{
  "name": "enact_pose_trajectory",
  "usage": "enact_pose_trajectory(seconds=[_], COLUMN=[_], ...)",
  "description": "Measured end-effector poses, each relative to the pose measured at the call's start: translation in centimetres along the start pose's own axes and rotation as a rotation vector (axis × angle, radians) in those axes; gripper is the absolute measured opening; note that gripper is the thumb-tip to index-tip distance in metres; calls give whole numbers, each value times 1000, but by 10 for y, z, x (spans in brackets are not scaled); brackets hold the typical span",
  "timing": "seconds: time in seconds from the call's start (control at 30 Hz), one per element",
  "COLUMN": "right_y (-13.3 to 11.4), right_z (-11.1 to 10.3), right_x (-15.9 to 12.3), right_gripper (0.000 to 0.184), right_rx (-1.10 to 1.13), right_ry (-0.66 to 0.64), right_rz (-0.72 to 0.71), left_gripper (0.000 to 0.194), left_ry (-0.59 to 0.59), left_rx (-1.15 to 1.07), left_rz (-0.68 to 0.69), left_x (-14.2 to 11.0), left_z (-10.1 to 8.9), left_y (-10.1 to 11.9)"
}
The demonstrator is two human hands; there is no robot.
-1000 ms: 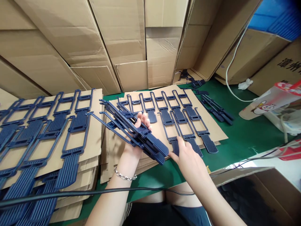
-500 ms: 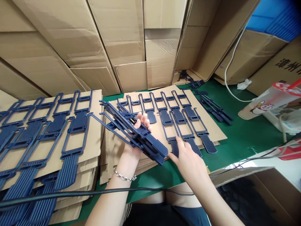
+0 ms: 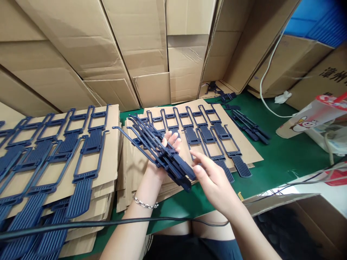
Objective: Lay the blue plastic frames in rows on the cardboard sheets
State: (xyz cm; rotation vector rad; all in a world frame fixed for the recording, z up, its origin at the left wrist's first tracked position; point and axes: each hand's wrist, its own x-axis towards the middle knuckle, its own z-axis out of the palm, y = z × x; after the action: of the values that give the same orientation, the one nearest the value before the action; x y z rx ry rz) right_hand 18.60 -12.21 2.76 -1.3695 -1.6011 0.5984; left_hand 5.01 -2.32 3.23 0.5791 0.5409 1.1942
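My left hand (image 3: 158, 169) is shut on a bundle of dark blue ribbed plastic frames (image 3: 165, 153), which lies across the palm with the fingers curling up behind it. The bundle's long open loops point up and left, and its ribbed paddle ends point down and right. My right hand (image 3: 214, 177) is raised over the cardboard, holding nothing, with its fingers extended toward the bundle. Nearest below it lie flat blue frames (image 3: 223, 168) in a row on a cardboard sheet (image 3: 249, 153). A silver chain bracelet (image 3: 145, 204) circles my left wrist.
More blue frames lie overlapped on a cardboard stack (image 3: 114, 151) at left, and a small pile (image 3: 251, 126) sits on the green mat (image 3: 273, 155). Cardboard boxes (image 3: 108, 47) wall the back. A black cable (image 3: 81, 224) crosses the front; a printed bag (image 3: 311, 119) stands at right.
My right hand has lifted off the frame it touched and moved slightly left. The bundle in my left hand has turned, its loop ends swinging to the right.
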Motion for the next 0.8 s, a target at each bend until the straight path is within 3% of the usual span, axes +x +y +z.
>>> enact_pose_trajectory(seconds=[0.13,0.37,0.5,0.6,0.7,0.8], right_y=[-8,-8,2,8,13,14], right_z=[1,1,7,5,-3,-6], right_x=[4,6,3,-1,-5,-12], right_gripper=[41,43,41,44,46,44], right_rx=[105,244,475,502,310,1], right_ry=[-196,-259,-183,-68,57,102], right_rz=[48,109,86,64,79,119], left_gripper=[25,24,26,29,33,31], left_ry=[-94,-155,-166,-142,-148,-175], left_rx=[56,85,66,39,-30,-166], left_rz=[-11,-80,-121,-133,-126,-129], left_x=[-1,-1,-1,-2,-8,-16], left_z=[-3,-1,-1,0,0,-6], left_y=[-1,-9,-11,-5,5,15])
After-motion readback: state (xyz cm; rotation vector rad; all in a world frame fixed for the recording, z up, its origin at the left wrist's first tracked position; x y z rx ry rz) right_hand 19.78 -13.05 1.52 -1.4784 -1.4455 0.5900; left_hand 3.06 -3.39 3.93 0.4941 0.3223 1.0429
